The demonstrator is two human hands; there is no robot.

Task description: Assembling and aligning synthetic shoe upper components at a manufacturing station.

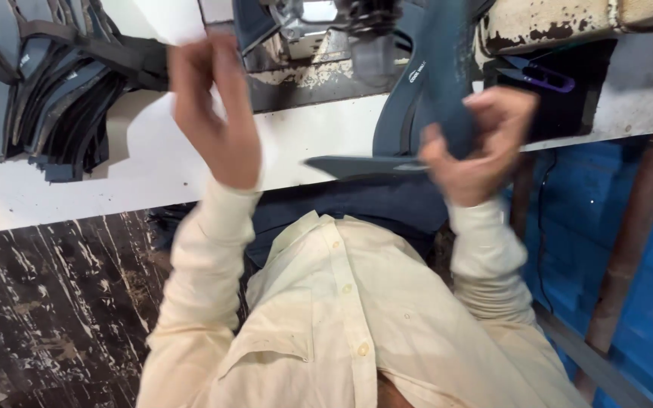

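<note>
1. Dark blue shoe-upper piece [436, 83]: a curved, strap-like cut part, held up over the white work table [153, 174] in front of the sewing machine [341, 30]. Its upper end rises toward the machine head; a flatter part of it juts out to the left at the table's near edge.
2. Right hand [478, 147]: closed around the lower part of the dark blue piece, fingers wrapped over it, thumb side toward the camera. The grip reads as firm, though motion blur softens the outline.
3. Left hand [213, 113]: raised over the table, well apart from the right hand, fingers reaching up toward a dark strap [126, 57] that runs off the stack of cut pieces [39, 91]. Blur makes it uncertain whether the fingers grip the strap or only touch it; I cannot tell.
4. Stack of cut pieces: dark blue and black, fanned out on the left part of the table, some overhanging one another.
5. Sewing machine: metal head at the top centre, its base plate worn and flaked, directly behind the held piece.
6. Purple thread snips [538, 75]: lying in a dark recess at the right, beyond the right hand and clear of it.
7. Person: wears a cream button shirt [341, 317] with long sleeves, both forearms lifted.
8. Surroundings: scuffed dark floor [47, 310] below left; blue painted surface [606, 249] and a rusted table leg [629, 242] at the right.
</note>
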